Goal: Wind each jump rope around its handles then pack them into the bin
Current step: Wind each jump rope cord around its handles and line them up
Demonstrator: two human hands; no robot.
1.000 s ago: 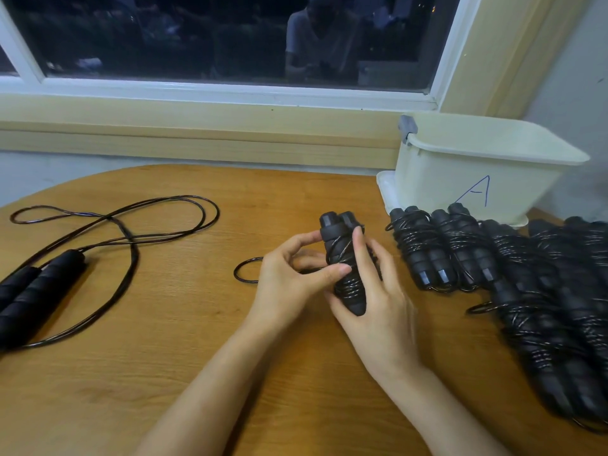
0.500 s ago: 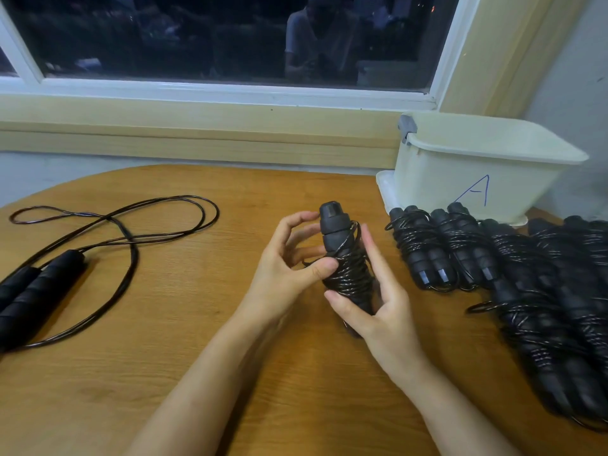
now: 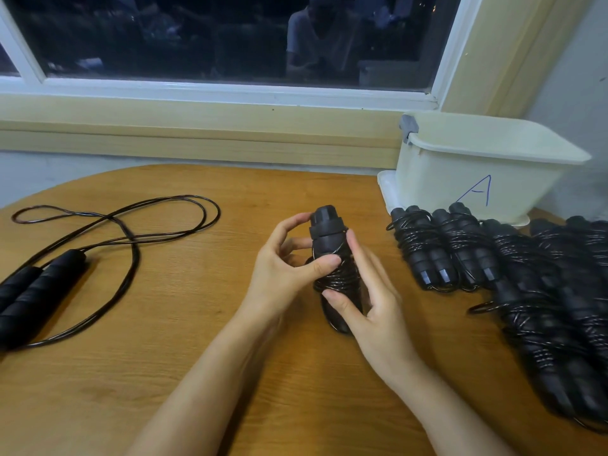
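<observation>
One unwound jump rope (image 3: 42, 291) lies far left on a wooden table (image 3: 197, 373), black handles side by side, cord sprawled in loose loops. Centre: left hand (image 3: 283, 274) curls round the top of a wound bundle (image 3: 329, 241) held upright, thumb pressing the coils approx. mid-handle. Right hand (image 3: 375, 317) wraps the lower half, thumb in front, fingers behind. Can't tell if the cord end is tucked, or if the bundle's base touches the table. Right: a pile of finished ropes (image 3: 526, 291) on the table, packed against each other. Behind them stands the cream bin (image 3: 477, 159), below a dark window (image 3: 197, 34); its inside isn't visible.

Risk, as I judge it: cord looks springy, so if the thumb lifts before the end is secured, coils may pop loose & unwind. A slack bundle could also snag others when packed.

Only writing: a hand-drawn blue "A" (image 3: 478, 192) on the bin's front wall. No brand visible.
</observation>
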